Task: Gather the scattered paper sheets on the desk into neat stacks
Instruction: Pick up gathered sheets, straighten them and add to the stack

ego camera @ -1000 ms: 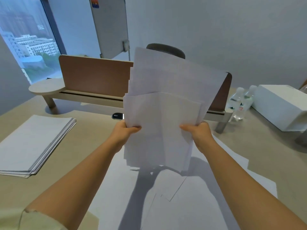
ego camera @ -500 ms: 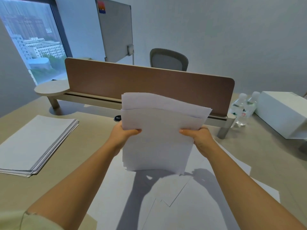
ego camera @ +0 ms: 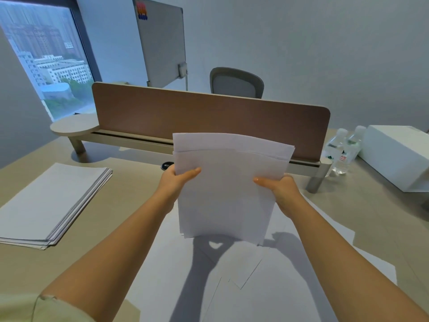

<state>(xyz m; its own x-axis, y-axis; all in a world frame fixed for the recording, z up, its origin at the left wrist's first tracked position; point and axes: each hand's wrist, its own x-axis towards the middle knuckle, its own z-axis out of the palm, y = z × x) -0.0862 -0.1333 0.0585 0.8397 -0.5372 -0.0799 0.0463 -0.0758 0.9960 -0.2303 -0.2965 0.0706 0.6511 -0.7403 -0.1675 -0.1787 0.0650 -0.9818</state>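
- Desk [ego camera: 383, 219]: a pale surface across the lower frame, bearing every paper group described below.
- Loose sheets [ego camera: 232, 287]: overlapping at odd angles at lower centre, under the forearms and their shadows; judged to be the share of the task not yet gathered.
- Divider [ego camera: 209, 112]: a brown panel across mid frame, with a chair [ego camera: 236, 86] and a whiteboard [ego camera: 162, 40] behind it.
- Stack [ego camera: 51, 203]: a finished pile at left of frame, lying flat, its edges nearly flush; well apart from the hands.
- Box [ego camera: 394, 154]: white, at right edge, with bottles [ego camera: 341, 149] just beside it.
- Bundle [ego camera: 227, 187]: held upright at frame centre, its lower edge touching or just above the loose sheets (which, cannot be told). The top edges stand stepped, so the sheets are not yet aligned.
- Left hand [ego camera: 176, 182]: clamped on the bundle's left edge, thumb across the front face.
- Right hand [ego camera: 281, 189]: clamped on the right edge in the same manner.
- Risk: tapping the bundle onto the loose sheets rather than bare desk may let the bottom edge skid or catch a stray corner; a loosened pinch could fan out the inner sheets.
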